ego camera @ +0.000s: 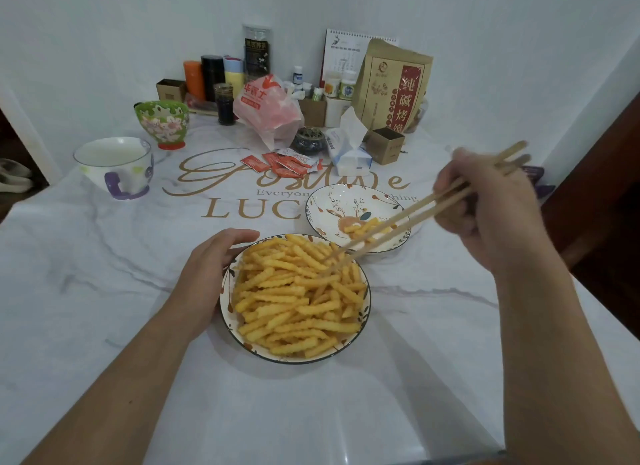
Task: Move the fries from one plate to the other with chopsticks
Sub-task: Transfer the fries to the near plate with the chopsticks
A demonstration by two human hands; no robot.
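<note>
right hand [485, 201] clamped on wooden chopsticks [408, 218] | tips in crinkle-cut fries [298, 295] | left hand [214, 260] cupping round plate [227, 321] rim

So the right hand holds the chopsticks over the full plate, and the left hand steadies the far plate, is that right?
Not quite. In the head view the left hand steadies the full plate of fries, the near one, not the far plate. The right hand does hold the chopsticks over it.
</note>
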